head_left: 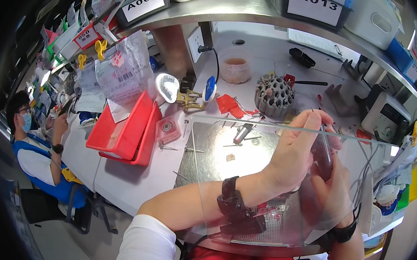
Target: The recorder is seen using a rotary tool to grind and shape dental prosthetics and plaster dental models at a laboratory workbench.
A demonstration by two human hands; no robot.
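Note:
Under a clear pane (247,125), my two hands come together at the right of centre. My right hand (335,189) is closed round a dark, slim rotary handpiece (323,155). The fingers of my left hand (296,148) are wrapped about its upper, silvery end. A thin metal pin stands up by the left thumb; whether it belongs to the handpiece I cannot tell. On the metal plate (208,161) left of my hands lie a small tan piece (230,157), a short dark-and-silver tool (243,133) and several thin metal burs.
Red bins (126,129) stand at the left, next to a small clear-red box (168,129). Behind are a bur holder (273,96), a cloudy tub (235,71) and a brass clamp stand (189,100). A white control unit (386,116) sits at right. A metal shelf (226,10) crosses above. A co-worker (47,155) sits at far left.

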